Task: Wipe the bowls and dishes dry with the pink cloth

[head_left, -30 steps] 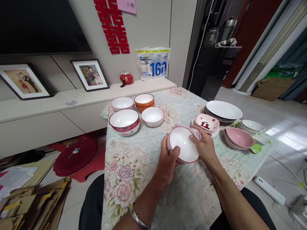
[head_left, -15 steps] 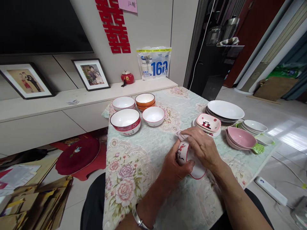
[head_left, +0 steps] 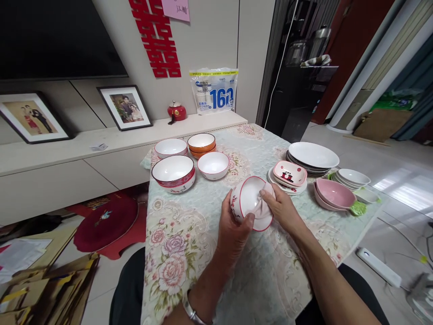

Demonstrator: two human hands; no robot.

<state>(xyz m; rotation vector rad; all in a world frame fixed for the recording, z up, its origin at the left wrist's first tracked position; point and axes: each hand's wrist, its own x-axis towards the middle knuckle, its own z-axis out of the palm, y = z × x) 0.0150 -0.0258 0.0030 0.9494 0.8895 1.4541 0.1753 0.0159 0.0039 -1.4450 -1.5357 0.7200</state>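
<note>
White glaze, glossy and hard, lines the red-rimmed bowl that I have tilted over the near part of the tabletop; whether its base touches down I cannot tell. My left hand is curled around its left wall, thumb by the rim, fingers mostly out of sight. My right hand is closed on a pale pinkish cloth, folded over the bowl's right edge and lying against the inside.

I judge the bowl to be ceramic: stiff, moderate in weight, slick on the glaze and easily chipped at the rim. I would hold it broadly by the curved wall, thumb at the edge, rather than pinch the rim alone. The cloth looks thin and limp, gathering in soft creases.

Leftward, the stacked orange bowls are round and shiny beside a small white bowl. Rightward, flat white plates form a low pile, near a rounded-square cat dish and smooth pink leaf-shaped bowls.
</note>
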